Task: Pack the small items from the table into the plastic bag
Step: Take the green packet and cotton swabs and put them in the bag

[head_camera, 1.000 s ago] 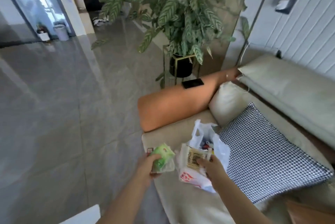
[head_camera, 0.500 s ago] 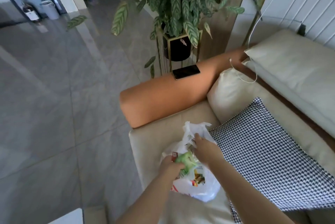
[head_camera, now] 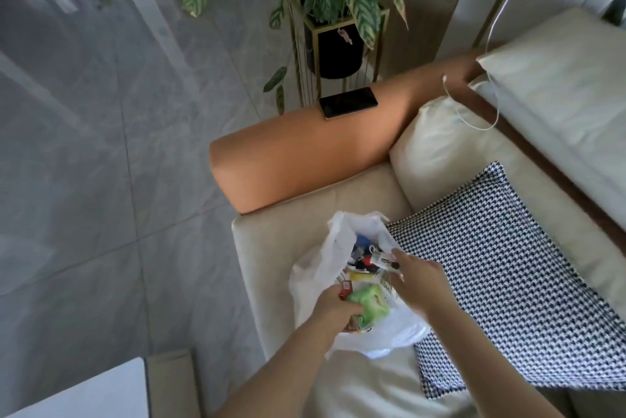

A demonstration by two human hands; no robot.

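A white plastic bag (head_camera: 315, 268) is sitting open on a cream sofa seat (head_camera: 271, 248). The left hand (head_camera: 335, 307) is gripping a green packet (head_camera: 472, 306) at the bag's mouth. The right hand (head_camera: 415, 277), fingers curled, is holding the bag's rim beside a houndstooth cushion (head_camera: 508, 282).

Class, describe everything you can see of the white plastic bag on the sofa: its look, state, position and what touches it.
The white plastic bag is thin, translucent and crumpled, standing open-mouthed on the cream sofa seat beside the black-and-white houndstooth cushion. Its handles stick up at the far rim. Inside lie mixed small packets, hard to identify. The left hand pushes a green packet into the mouth; the right hand holds the near-right rim open.
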